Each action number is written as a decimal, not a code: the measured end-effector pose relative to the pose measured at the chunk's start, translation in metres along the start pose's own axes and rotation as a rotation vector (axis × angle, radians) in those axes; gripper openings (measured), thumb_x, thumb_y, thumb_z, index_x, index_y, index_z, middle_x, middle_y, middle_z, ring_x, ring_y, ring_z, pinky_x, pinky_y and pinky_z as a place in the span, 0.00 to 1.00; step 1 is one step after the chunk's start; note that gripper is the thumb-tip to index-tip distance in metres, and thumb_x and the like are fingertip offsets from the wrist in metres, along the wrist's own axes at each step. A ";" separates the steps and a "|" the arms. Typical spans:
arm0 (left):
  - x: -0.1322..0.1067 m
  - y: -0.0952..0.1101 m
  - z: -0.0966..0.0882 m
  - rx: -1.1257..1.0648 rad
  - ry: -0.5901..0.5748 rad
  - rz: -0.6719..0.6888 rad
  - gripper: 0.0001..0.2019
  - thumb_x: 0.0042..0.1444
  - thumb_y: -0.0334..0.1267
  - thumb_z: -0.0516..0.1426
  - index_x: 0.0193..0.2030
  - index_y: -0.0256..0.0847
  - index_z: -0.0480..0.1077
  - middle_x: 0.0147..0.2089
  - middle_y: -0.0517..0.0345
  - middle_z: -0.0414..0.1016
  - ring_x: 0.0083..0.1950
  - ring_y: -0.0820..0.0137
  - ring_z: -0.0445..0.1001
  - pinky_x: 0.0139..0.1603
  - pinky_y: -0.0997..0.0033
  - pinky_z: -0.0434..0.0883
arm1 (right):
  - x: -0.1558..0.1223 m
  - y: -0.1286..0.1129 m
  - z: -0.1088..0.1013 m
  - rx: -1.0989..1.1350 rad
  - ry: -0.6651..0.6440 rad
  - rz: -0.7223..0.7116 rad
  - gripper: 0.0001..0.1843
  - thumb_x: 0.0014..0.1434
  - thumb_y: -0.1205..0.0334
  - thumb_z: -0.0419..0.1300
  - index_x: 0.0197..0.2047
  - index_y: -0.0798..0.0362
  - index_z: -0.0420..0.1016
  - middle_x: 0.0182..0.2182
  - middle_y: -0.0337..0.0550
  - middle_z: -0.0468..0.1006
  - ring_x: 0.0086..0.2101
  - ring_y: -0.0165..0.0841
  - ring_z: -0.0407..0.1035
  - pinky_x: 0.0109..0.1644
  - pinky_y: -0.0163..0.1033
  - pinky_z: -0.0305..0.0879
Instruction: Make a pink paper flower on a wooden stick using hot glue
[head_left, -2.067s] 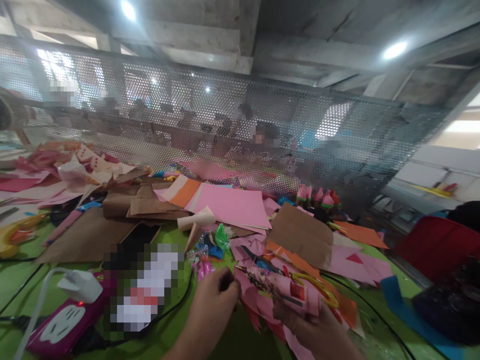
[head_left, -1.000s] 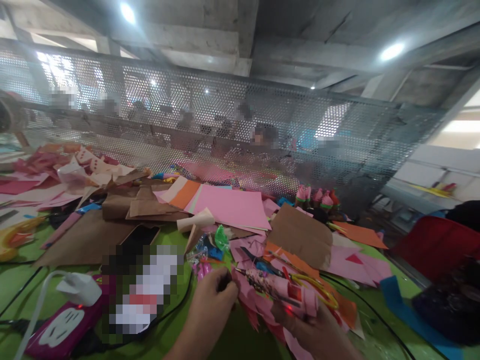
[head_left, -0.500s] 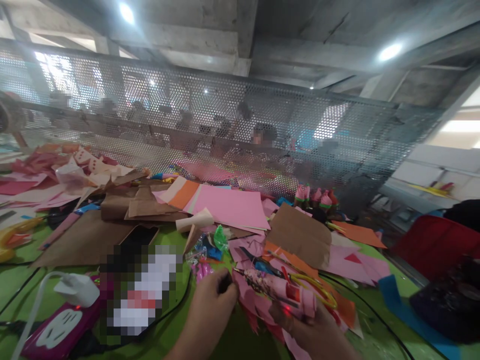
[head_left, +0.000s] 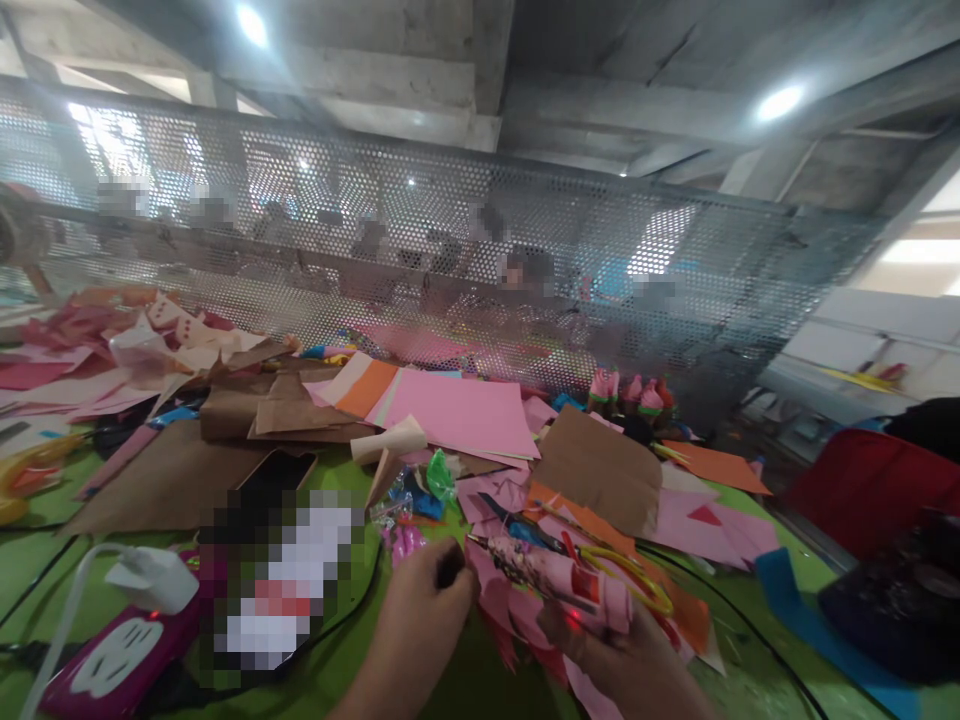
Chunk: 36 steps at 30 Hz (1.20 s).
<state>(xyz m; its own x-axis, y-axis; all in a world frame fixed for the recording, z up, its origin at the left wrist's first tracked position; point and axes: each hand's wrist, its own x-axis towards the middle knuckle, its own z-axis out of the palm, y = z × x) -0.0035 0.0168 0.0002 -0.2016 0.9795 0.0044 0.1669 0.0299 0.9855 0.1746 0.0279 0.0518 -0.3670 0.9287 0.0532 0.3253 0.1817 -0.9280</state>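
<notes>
My right hand (head_left: 630, 660) is closed round a pink glue gun (head_left: 559, 578), whose nozzle points left toward my other hand. A small red light glows on the gun near my fingers. My left hand (head_left: 427, 600) is pinched shut on a small dark piece (head_left: 448, 568) just left of the nozzle tip. Under both hands lie pink paper cut-outs (head_left: 499, 605) on the green table (head_left: 45, 570).
Pink paper sheets (head_left: 465, 415), brown card (head_left: 600, 470), yellow-handled scissors (head_left: 626, 575) and orange paper lie ahead. A magenta power strip (head_left: 112, 660) with a white plug (head_left: 146, 580) and black cables sits at left. A perforated metal screen (head_left: 450, 270) stands behind; people sit beyond it.
The glue gun has shifted slightly left and lower, closer to my left hand. Both hands otherwise stay in place.
</notes>
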 end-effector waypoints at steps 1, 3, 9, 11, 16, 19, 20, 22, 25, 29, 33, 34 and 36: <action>0.000 0.000 0.000 0.001 0.007 0.002 0.07 0.46 0.35 0.50 0.20 0.44 0.57 0.20 0.66 0.56 0.24 0.72 0.58 0.25 0.72 0.53 | 0.000 0.000 0.000 0.008 -0.006 0.007 0.31 0.48 0.38 0.67 0.50 0.50 0.81 0.40 0.50 0.84 0.42 0.46 0.77 0.52 0.47 0.72; -0.001 0.000 0.000 -0.024 0.004 0.009 0.06 0.46 0.35 0.49 0.20 0.43 0.58 0.20 0.66 0.57 0.24 0.72 0.59 0.25 0.72 0.53 | 0.000 -0.001 0.000 0.020 -0.015 0.007 0.32 0.49 0.37 0.66 0.50 0.50 0.81 0.40 0.50 0.84 0.43 0.47 0.77 0.53 0.48 0.71; 0.000 0.002 -0.003 -0.149 -0.002 -0.008 0.06 0.46 0.37 0.51 0.21 0.42 0.61 0.19 0.65 0.59 0.22 0.72 0.61 0.23 0.73 0.55 | 0.000 -0.002 0.000 -0.010 -0.028 0.020 0.33 0.48 0.36 0.66 0.50 0.51 0.80 0.45 0.51 0.82 0.45 0.48 0.76 0.53 0.48 0.72; 0.001 0.001 -0.004 -0.180 0.003 -0.011 0.06 0.46 0.37 0.51 0.21 0.42 0.61 0.19 0.66 0.59 0.21 0.73 0.60 0.23 0.74 0.56 | 0.000 -0.002 -0.001 -0.005 -0.044 0.006 0.32 0.49 0.37 0.65 0.50 0.50 0.81 0.45 0.51 0.82 0.45 0.48 0.76 0.53 0.47 0.71; 0.001 -0.003 -0.003 -0.179 0.038 -0.005 0.07 0.46 0.39 0.51 0.21 0.43 0.60 0.19 0.67 0.56 0.20 0.74 0.59 0.21 0.75 0.55 | -0.001 -0.003 -0.001 -0.057 0.007 -0.005 0.31 0.48 0.37 0.67 0.47 0.51 0.82 0.44 0.51 0.83 0.46 0.50 0.75 0.53 0.47 0.72; 0.002 -0.003 -0.002 -0.169 0.026 -0.017 0.06 0.46 0.39 0.50 0.21 0.43 0.59 0.19 0.67 0.57 0.20 0.74 0.59 0.21 0.75 0.55 | -0.001 -0.006 0.000 -0.057 0.001 -0.032 0.31 0.49 0.36 0.65 0.46 0.52 0.83 0.41 0.52 0.84 0.45 0.50 0.76 0.53 0.48 0.72; 0.002 -0.003 -0.002 -0.166 0.026 -0.016 0.06 0.46 0.38 0.50 0.21 0.43 0.59 0.19 0.67 0.57 0.21 0.74 0.59 0.22 0.75 0.55 | 0.000 -0.008 0.001 -0.042 -0.014 -0.045 0.31 0.50 0.36 0.64 0.47 0.52 0.83 0.41 0.52 0.84 0.45 0.49 0.76 0.53 0.48 0.72; 0.002 -0.003 -0.002 -0.157 0.030 -0.004 0.06 0.46 0.37 0.50 0.21 0.42 0.59 0.19 0.66 0.58 0.21 0.73 0.60 0.22 0.75 0.55 | 0.000 -0.010 0.002 -0.024 -0.024 -0.063 0.31 0.51 0.35 0.63 0.47 0.51 0.82 0.40 0.51 0.84 0.44 0.48 0.77 0.53 0.47 0.71; 0.002 -0.002 -0.001 -0.133 0.030 0.003 0.06 0.46 0.36 0.50 0.21 0.43 0.59 0.18 0.67 0.57 0.21 0.73 0.59 0.23 0.74 0.54 | 0.000 -0.011 0.002 -0.040 -0.001 -0.065 0.31 0.50 0.35 0.64 0.46 0.51 0.83 0.42 0.51 0.84 0.45 0.49 0.76 0.54 0.48 0.71; 0.001 -0.001 -0.002 -0.156 0.015 -0.008 0.06 0.47 0.37 0.50 0.21 0.42 0.60 0.19 0.66 0.58 0.22 0.73 0.60 0.23 0.74 0.57 | 0.001 -0.009 0.001 -0.044 -0.013 -0.049 0.31 0.50 0.36 0.64 0.47 0.52 0.82 0.45 0.51 0.83 0.47 0.50 0.75 0.55 0.49 0.70; 0.001 -0.002 -0.003 -0.178 0.023 -0.013 0.07 0.48 0.38 0.51 0.22 0.42 0.60 0.19 0.67 0.57 0.21 0.74 0.59 0.22 0.75 0.56 | 0.001 -0.011 0.001 -0.040 -0.044 -0.062 0.31 0.51 0.36 0.63 0.48 0.52 0.82 0.46 0.51 0.82 0.49 0.50 0.74 0.57 0.49 0.68; 0.001 -0.003 -0.002 -0.175 0.025 -0.008 0.07 0.48 0.38 0.51 0.22 0.42 0.60 0.19 0.67 0.57 0.21 0.74 0.59 0.22 0.75 0.56 | 0.001 -0.011 0.000 -0.048 -0.045 -0.057 0.31 0.51 0.36 0.63 0.48 0.51 0.82 0.45 0.51 0.83 0.49 0.50 0.74 0.57 0.49 0.68; 0.001 -0.005 -0.002 -0.161 0.027 0.006 0.06 0.47 0.38 0.51 0.21 0.42 0.60 0.19 0.67 0.57 0.21 0.74 0.59 0.22 0.75 0.55 | 0.000 -0.012 0.000 -0.061 -0.035 -0.049 0.30 0.51 0.36 0.64 0.47 0.51 0.83 0.44 0.51 0.83 0.48 0.50 0.75 0.57 0.49 0.69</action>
<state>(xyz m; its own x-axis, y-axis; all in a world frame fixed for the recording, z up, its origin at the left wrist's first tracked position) -0.0066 0.0175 -0.0042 -0.2274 0.9737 0.0126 0.0122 -0.0101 0.9999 0.1702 0.0255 0.0630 -0.4139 0.9065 0.0838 0.3583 0.2468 -0.9004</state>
